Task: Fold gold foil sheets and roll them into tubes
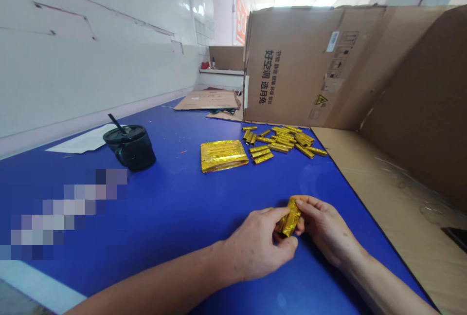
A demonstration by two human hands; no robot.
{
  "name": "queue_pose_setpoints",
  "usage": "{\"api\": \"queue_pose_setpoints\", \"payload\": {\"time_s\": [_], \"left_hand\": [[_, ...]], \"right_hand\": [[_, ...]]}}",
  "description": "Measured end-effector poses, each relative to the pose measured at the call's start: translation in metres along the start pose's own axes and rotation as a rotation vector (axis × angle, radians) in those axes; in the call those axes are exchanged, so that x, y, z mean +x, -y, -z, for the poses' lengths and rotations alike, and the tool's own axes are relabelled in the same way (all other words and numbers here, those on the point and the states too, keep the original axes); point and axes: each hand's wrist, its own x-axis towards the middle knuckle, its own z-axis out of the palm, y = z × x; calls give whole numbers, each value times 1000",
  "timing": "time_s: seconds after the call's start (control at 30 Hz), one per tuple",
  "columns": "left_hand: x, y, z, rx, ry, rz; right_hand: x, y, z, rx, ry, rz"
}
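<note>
Shiny gold foil paper, folded into a narrow roll (292, 218), is pinched between both hands above the blue tabletop. My left hand (260, 242) grips its lower left end, with the thumb beneath and the fingers curled over the top. My right hand (323, 225) closes on its upper right side with thumb and fingertips. Part of the roll is hidden by my fingers. Beyond the hands lies a flat stack of gold foil sheets (223, 156). To its right, a loose pile of several gold foil rolls (284, 138) is spread on the table.
A dark lidded mug (133, 148) with a stick or straw stands at the left, beside a white paper sheet (85, 138). A large cardboard box (292, 66) rises behind the pile. Flat cardboard (207, 100) lies at the back. The left foreground is pixelated.
</note>
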Motion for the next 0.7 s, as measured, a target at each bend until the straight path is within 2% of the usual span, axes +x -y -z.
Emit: {"api": "queue_pose_setpoints", "payload": {"time_s": [0.23,0.4,0.57,0.7], "left_hand": [[4,11,-5,-166,-121,109],[6,17,-3,-102,-215,123],[6,16,0,-92,-242,89],[6,17,0,-158,-248,123]], "right_hand": [[0,-1,-1,32,-25,81],[-3,0,1,26,-10,142],[-4,1,0,-98,42,185],[-4,-1,0,-173,46,206]]}}
